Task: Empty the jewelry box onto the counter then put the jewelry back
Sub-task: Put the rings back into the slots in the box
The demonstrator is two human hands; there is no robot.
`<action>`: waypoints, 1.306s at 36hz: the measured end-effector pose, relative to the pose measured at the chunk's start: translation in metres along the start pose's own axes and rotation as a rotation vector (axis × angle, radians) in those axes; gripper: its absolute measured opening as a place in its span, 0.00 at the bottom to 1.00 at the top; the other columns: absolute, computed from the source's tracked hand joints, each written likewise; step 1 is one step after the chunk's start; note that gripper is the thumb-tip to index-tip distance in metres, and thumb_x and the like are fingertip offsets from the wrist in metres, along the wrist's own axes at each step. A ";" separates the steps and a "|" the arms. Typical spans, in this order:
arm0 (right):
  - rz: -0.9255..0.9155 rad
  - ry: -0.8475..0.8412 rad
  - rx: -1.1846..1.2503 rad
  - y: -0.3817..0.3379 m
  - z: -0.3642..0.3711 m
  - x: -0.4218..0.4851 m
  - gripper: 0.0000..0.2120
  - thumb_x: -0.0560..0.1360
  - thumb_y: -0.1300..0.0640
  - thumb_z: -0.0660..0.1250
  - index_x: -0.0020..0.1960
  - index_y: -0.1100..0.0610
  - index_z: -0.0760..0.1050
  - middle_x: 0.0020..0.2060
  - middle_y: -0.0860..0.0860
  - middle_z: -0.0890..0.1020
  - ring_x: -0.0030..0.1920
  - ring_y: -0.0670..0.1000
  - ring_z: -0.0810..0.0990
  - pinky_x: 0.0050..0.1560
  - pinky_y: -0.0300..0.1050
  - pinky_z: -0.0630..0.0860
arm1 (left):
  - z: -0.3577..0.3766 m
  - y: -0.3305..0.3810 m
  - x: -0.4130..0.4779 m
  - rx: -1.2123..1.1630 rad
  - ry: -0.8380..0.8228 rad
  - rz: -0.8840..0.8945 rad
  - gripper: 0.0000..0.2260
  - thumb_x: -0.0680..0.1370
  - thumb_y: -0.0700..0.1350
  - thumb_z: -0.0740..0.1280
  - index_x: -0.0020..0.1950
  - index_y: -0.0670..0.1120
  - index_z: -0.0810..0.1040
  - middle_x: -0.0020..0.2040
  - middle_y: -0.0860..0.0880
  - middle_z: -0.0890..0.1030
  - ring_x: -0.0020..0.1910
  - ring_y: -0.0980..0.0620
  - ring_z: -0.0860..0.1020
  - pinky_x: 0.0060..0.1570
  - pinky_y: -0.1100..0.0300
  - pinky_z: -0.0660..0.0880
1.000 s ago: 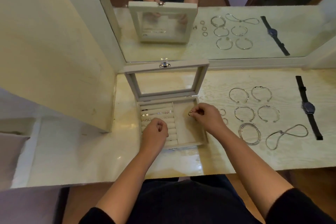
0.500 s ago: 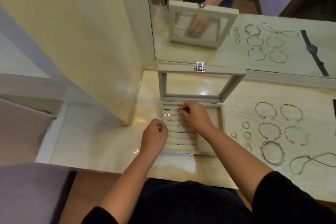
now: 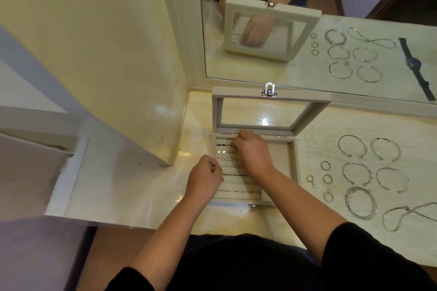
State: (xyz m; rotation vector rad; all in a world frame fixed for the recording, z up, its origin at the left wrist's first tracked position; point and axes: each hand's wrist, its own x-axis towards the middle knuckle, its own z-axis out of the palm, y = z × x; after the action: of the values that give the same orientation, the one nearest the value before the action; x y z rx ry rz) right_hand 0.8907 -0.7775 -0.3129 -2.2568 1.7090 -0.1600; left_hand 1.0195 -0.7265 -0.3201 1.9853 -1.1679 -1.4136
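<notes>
The beige jewelry box (image 3: 294, 168) stands on the counter with its glass lid (image 3: 272, 95) propped up. My right hand (image 3: 253, 151) reaches into the far left of the box. Its curled fingertips press down on the top ring rolls (image 3: 236, 190), and the ring they pinched is hidden beneath them. A few small pieces (image 3: 224, 159) sit in the upper rolls. Curled into a loose fist, my left hand (image 3: 205, 177) hovers over the box's left edge with nothing visible in it. Right of the box lie several loose rings (image 3: 325, 165), several bangles (image 3: 352, 146), a twisted bracelet (image 3: 360, 203) and a necklace (image 3: 402, 215).
A mirror (image 3: 295, 73) runs along the back of the counter and reflects the box, the jewelry and a black watch (image 3: 413, 64). A tall cream panel (image 3: 94, 54) walls off the left side. The counter's front edge (image 3: 142, 222) is close to my body.
My right hand carried a ring from the box's right compartment leftward to the top ring rolls. The view swung left. My left hand stayed in place.
</notes>
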 end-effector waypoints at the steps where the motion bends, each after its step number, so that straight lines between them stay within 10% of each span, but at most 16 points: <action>1: 0.001 -0.001 -0.003 0.001 0.001 -0.001 0.09 0.66 0.69 0.65 0.45 0.68 0.79 0.41 0.62 0.78 0.45 0.59 0.77 0.39 0.46 0.68 | 0.000 0.000 0.001 -0.006 -0.001 -0.001 0.09 0.77 0.41 0.58 0.39 0.53 0.68 0.32 0.52 0.77 0.31 0.58 0.77 0.39 0.57 0.74; 10: -0.003 0.050 0.124 0.002 -0.002 -0.014 0.09 0.56 0.74 0.71 0.35 0.66 0.79 0.29 0.60 0.77 0.29 0.59 0.77 0.26 0.46 0.75 | -0.002 0.001 0.004 0.013 -0.012 0.001 0.08 0.78 0.41 0.58 0.40 0.51 0.69 0.32 0.50 0.77 0.29 0.56 0.75 0.38 0.56 0.74; 19: -0.019 0.032 0.082 0.003 0.007 -0.015 0.11 0.74 0.69 0.61 0.54 0.65 0.77 0.47 0.60 0.76 0.49 0.59 0.73 0.48 0.48 0.70 | -0.002 0.002 0.003 0.012 -0.012 -0.002 0.09 0.78 0.42 0.57 0.40 0.52 0.68 0.32 0.51 0.77 0.31 0.54 0.76 0.37 0.56 0.74; 25: -0.022 0.055 0.180 0.006 0.001 -0.023 0.13 0.61 0.74 0.70 0.45 0.68 0.81 0.35 0.62 0.78 0.34 0.61 0.78 0.33 0.51 0.77 | 0.003 0.005 -0.001 0.021 -0.021 0.039 0.09 0.78 0.42 0.58 0.40 0.53 0.69 0.32 0.53 0.77 0.32 0.54 0.75 0.38 0.58 0.72; 47: 0.589 0.380 0.429 0.089 -0.007 -0.109 0.12 0.73 0.69 0.61 0.53 0.64 0.77 0.49 0.58 0.76 0.47 0.55 0.76 0.47 0.45 0.73 | 0.089 0.041 -0.033 0.105 -0.318 0.190 0.09 0.78 0.40 0.58 0.40 0.52 0.70 0.33 0.51 0.78 0.27 0.59 0.74 0.28 0.67 0.70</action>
State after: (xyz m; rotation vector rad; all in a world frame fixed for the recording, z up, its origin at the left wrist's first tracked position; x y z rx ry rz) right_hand 0.7760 -0.6968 -0.3235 -1.4136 2.1910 -0.7702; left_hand 0.9181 -0.7112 -0.3064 1.7008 -1.5526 -1.6350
